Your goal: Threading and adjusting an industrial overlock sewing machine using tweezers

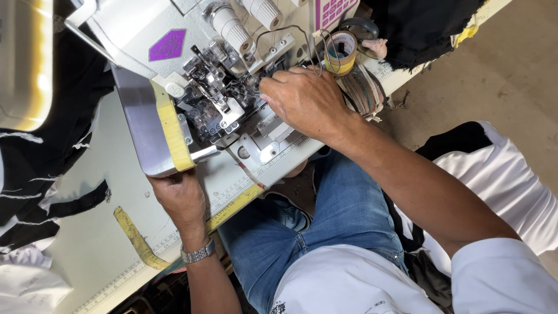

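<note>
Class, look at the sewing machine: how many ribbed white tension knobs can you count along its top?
2. One ribbed white knob sits left, above the needle area; the second is just right of it at the frame's top edge. More may lie out of view.

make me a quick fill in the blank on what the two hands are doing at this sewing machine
1. The right hand reaches into the sewing machine, its fingers at the ______ parts beside the needle area.
2. The left hand rests on the table edge under the machine's ______ metal plate.
3. On the left wrist sits a metal ______.
4. A ______ measuring tape lies on the table.

Missing words: threading; silver; watch; yellow
</note>
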